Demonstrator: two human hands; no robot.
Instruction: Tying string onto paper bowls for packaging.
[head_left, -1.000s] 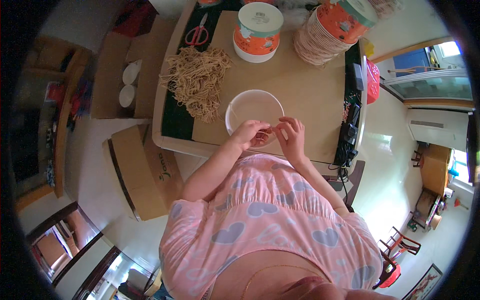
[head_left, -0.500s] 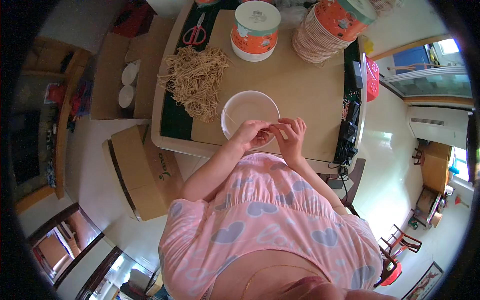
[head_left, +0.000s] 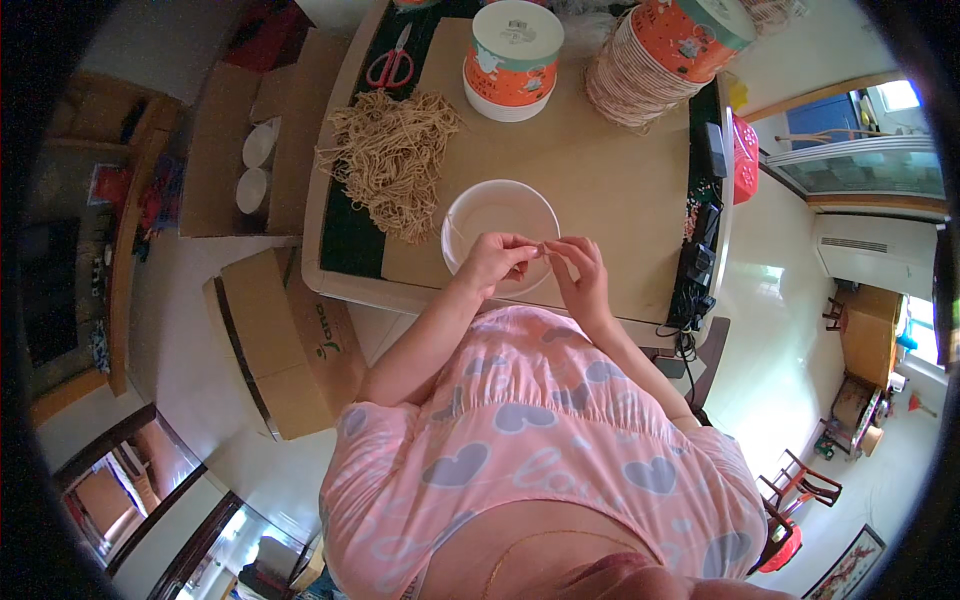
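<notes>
A white round paper bucket stands mouth up at the table's near edge. My left hand reaches across its near side, fingers pinched. My right hand is closed in a pinch at the bucket's right rim. The fingertips of both hands meet there on what looks like the end of a thin beige cord, mostly hidden by the fingers. Part of a thin strand shows at the bucket's left inner wall. A loose heap of beige cords lies to the left of the bucket.
Beyond the bucket stands an upside-down stack of orange and green printed buckets. A taller leaning stack with cords is at the far right. Red-handled scissors lie far left. Black cables line the right edge; cardboard boxes stand left.
Both hands have shifted slightly left and away from me, and their fingertips have come closer together. The bucket and the cord heap stay in place.
</notes>
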